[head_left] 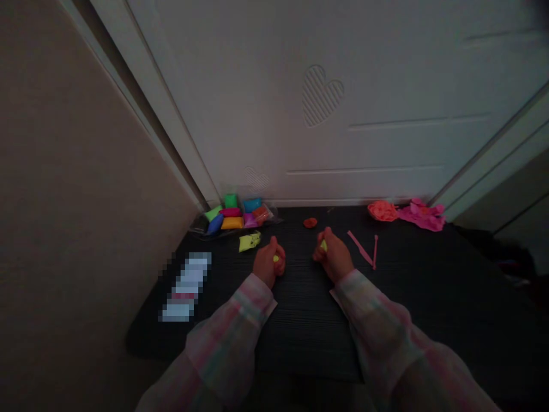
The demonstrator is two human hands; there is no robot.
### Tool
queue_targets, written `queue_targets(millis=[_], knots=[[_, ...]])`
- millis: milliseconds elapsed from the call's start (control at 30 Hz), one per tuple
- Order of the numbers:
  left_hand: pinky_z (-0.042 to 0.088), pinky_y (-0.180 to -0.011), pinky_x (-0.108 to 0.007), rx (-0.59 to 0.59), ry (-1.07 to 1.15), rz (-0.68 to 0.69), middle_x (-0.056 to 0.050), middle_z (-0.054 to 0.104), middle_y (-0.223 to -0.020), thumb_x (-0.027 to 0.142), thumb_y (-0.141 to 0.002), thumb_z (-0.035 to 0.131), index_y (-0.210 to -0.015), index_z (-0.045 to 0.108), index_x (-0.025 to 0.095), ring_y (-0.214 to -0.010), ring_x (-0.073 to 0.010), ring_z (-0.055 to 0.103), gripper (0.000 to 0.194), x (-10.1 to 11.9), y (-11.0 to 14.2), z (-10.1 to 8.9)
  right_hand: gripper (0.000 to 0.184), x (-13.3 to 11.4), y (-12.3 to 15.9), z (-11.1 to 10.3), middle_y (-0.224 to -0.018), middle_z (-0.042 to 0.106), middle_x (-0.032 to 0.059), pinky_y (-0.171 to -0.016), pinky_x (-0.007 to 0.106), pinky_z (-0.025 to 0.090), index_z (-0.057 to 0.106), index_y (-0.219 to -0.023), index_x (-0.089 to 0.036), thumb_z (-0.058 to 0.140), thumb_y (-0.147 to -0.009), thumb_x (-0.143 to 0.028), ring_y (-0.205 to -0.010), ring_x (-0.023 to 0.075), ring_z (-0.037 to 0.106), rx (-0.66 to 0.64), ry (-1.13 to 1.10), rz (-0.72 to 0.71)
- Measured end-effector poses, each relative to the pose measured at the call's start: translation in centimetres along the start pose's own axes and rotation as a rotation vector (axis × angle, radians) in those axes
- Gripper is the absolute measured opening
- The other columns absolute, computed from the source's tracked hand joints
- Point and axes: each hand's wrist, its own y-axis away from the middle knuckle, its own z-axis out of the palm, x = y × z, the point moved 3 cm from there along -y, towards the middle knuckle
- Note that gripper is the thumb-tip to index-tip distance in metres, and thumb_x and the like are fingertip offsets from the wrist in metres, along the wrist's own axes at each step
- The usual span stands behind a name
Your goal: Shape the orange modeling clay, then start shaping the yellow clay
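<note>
My left hand (270, 263) is closed around a small lump of yellow clay (275, 259), part of which shows between thumb and fingers. Another piece of yellow clay (323, 245) pokes out of my right hand (333, 256), whose fingers are curled round it. The two hands are apart, both over the dark table. Just beyond the left hand lies an opened yellow clay packet (249, 241). A small orange-red piece (310, 222) sits on the table past the gap between the hands. Thin pink strips (362, 249) lie right of my right hand.
A clear bag of several colourful clay packets (232, 222) lies at the back left of the dark table (304, 332). A blurred-out phone-like rectangle (186, 287) is at left. Coral (383, 210) and pink clay shapes (422, 215) lie back right, before a white door (266, 103).
</note>
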Motion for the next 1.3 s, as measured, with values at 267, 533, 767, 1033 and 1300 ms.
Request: queue_targets(millis=[267,533,767,1033,1300], knots=[[0.016,-0.032,-0.016,-0.007,0.056,0.011,0.008,0.029,-0.034,0.053,-0.070,0.045,-0.059,0.048,0.015,-0.029,-0.0033,0.023,0.040,0.3,-0.6,-0.3,0.030,0.4,0.4,0.6,-0.039,0.039,-0.0119,-0.033,0.015,0.022,0.046,-0.075,-0.021,0.063,-0.061,-0.040,-0.030,0.0021,0.031,-0.096,-0.021,0.052],[0.041,-0.072,-0.027,0.016,-0.554,0.357,-0.004,0.056,-0.085,0.017,-0.071,0.039,-0.095,0.055,0.016,-0.078,-0.0136,0.052,0.030,0.3,-1.2,-0.6,0.032,-0.4,0.1,0.3,-0.047,0.042,-0.0080,-0.040,0.020,0.032,0.046,-0.069,-0.022,0.051,-0.064,-0.053,-0.040,0.0062,0.041,-0.080,-0.055,0.011],[0.036,-0.089,-0.037,0.011,-1.255,0.671,-0.013,0.051,-0.110,0.015,-0.075,0.038,-0.110,0.047,0.013,-0.102,-0.0203,0.047,0.035,0.9,-3.1,0.9,0.031,0.9,-0.4,0.0,-0.059,0.054,-0.0054,-0.040,0.021,0.033,0.050,-0.079,-0.021,0.060,-0.060,-0.044,-0.043,0.0074,0.046,-0.029,0.219,-0.023],[0.035,-0.090,-0.043,-0.011,-1.489,0.777,-0.014,0.054,-0.110,0.013,-0.074,0.039,-0.103,0.055,0.013,-0.104,-0.0246,0.044,0.033,1.0,-4.2,1.1,0.034,0.4,-0.4,-1.0,-0.042,0.044,-0.0046,-0.042,0.024,0.032,0.049,-0.054,-0.019,0.051,-0.068,-0.050,-0.042,0.0104,0.041,0.053,0.463,-0.187],[0.031,-0.094,-0.044,-0.006,-1.155,0.731,-0.012,0.054,-0.111,0.020,-0.076,0.039,-0.104,0.055,0.016,-0.106,-0.0239,0.044,0.032,1.5,-3.5,1.0,0.024,0.9,-0.8,-0.6,-0.089,0.059,0.0039,-0.078,0.035,0.043,0.048,-0.090,-0.021,0.054,-0.070,-0.032,-0.083,0.0167,0.058,0.026,0.500,-0.356]])
